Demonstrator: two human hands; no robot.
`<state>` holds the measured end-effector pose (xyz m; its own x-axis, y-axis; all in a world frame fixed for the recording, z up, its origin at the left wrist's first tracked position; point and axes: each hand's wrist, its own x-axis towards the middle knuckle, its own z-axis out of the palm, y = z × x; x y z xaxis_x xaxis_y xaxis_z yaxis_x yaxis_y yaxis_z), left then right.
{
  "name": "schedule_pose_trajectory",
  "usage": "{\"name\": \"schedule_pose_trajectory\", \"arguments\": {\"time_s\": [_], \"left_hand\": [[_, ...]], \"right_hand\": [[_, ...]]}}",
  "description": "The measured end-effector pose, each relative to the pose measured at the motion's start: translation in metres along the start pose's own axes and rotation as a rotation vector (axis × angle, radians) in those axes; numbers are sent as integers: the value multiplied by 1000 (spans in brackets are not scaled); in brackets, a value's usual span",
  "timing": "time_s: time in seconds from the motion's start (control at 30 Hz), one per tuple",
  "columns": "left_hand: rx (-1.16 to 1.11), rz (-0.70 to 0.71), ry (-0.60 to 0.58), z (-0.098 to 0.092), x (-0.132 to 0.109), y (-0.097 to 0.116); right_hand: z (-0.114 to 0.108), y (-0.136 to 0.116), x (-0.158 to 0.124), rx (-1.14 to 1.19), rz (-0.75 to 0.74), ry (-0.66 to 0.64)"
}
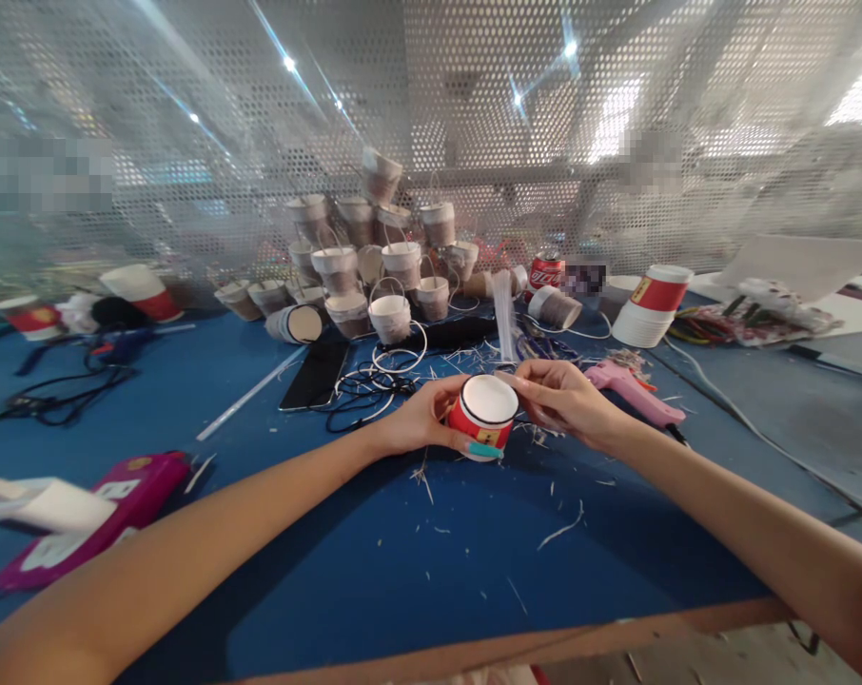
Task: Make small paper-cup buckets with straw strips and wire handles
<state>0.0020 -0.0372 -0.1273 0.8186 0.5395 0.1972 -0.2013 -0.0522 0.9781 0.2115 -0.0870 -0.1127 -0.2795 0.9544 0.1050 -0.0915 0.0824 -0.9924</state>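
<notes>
A small red and white paper cup with a dark line around its rim stands upright just over the blue table. My left hand wraps round its left side, with the teal-nailed thumb across the front. At the right of the rim, the fingers of my right hand are pinched together; what they hold, if anything, is too small to make out. A pink glue gun lies just beyond my right hand. Loose white fibres are scattered around the cup.
Several small bucket-like cups with handles are piled at the back, before a perforated metal screen. A black phone and tangled cables lie behind my left hand. Stacked paper cups stand right; a purple packet lies left.
</notes>
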Motion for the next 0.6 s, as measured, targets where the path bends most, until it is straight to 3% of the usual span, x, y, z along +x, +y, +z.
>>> {"name": "schedule_pose_trajectory", "arguments": {"time_s": [0.6], "left_hand": [[26,-13,17,-1,-1,-2]], "right_hand": [[4,-3,-2,-87,-8,27]]}}
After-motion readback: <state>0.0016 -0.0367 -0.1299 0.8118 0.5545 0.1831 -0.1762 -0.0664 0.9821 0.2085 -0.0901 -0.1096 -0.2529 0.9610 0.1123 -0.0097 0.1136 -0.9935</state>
